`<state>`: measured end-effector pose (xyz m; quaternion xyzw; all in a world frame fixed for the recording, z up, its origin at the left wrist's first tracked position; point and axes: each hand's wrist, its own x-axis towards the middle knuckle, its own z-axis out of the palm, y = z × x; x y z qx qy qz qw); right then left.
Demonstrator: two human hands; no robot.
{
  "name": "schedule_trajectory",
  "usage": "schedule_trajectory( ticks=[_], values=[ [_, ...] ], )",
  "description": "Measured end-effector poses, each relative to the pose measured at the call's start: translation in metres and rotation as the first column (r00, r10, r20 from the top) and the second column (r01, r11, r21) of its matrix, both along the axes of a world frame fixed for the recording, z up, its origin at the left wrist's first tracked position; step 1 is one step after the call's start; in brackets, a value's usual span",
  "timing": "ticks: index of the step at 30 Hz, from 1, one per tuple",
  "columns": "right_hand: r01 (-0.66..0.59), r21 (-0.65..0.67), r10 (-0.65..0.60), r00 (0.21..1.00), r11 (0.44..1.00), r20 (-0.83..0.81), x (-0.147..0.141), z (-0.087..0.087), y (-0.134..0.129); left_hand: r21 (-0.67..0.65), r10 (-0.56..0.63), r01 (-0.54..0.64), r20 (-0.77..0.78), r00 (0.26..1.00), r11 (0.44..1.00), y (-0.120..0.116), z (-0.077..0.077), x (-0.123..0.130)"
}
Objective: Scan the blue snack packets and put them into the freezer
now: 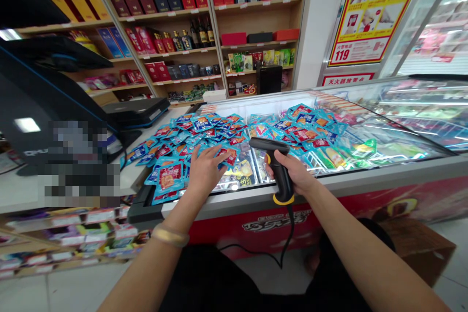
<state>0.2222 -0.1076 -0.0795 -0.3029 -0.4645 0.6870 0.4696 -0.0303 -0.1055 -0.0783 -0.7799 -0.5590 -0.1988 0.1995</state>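
Observation:
My right hand (294, 171) is wrapped round the handle of a black and yellow barcode scanner (280, 168), whose head points left over the freezer's glass top. My left hand (205, 168) is spread over the near part of a pile of small blue snack packets (197, 129), its fingers apart and touching or just above a packet (228, 156) with a red label. A second pile of blue packets (303, 129) lies on the glass beyond the scanner. The scanner's cable hangs down in front of the freezer.
A chest freezer (219, 206) stretches across to the right. A dark checkout terminal (47, 97) stands at the left on a counter (22, 190). Shelves (175, 12) with boxes and bottles are behind. A cardboard box (417, 248) sits on the floor at the lower right.

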Motion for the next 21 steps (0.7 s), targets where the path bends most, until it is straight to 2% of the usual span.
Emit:
schedule_trajectory(
  ticks=[6, 9, 11, 13, 15, 18, 20, 21],
  values=[
    [0.001, 0.018, -0.001, 1.0, 1.0, 0.008, 0.0, 0.001, -0.001, 0.078, 0.011, -0.013, 0.023, 1.0, 0.997, -0.004, 0.0, 0.017],
    [-0.008, 0.019, 0.007, 1.0, 1.0, 0.015, 0.001, 0.001, -0.001, 0.089, -0.035, 0.03, 0.055, 0.998, 0.996, 0.001, -0.002, 0.021],
    [-0.016, 0.022, 0.015, 1.0, 1.0, 0.012, 0.001, 0.0, 0.0, 0.11, -0.092, 0.078, 0.133, 0.987, 0.991, 0.005, -0.002, 0.023],
    [-0.021, 0.031, 0.021, 1.0, 0.999, 0.003, 0.001, 0.0, 0.0, 0.176, -0.142, 0.093, 0.296, 0.945, 0.98, 0.009, 0.0, 0.028],
    [-0.018, 0.03, 0.019, 1.0, 0.999, -0.01, 0.0, 0.0, 0.001, 0.224, -0.139, 0.022, 0.522, 0.841, 0.974, 0.012, 0.003, 0.035],
    [-0.005, 0.004, 0.005, 1.0, 1.0, -0.026, 0.0, 0.001, 0.0, 0.121, -0.04, -0.104, 0.819, 0.572, 0.987, 0.014, 0.006, 0.046],
    [-0.001, -0.002, 0.001, 1.0, 1.0, -0.027, 0.0, 0.001, 0.0, 0.04, 0.007, -0.109, 0.916, 0.402, 0.993, 0.013, 0.006, 0.051],
    [-0.002, 0.001, 0.002, 1.0, 1.0, -0.026, 0.0, 0.001, 0.0, 0.021, 0.016, -0.103, 0.94, 0.342, 0.994, 0.012, 0.005, 0.053]
  ],
)
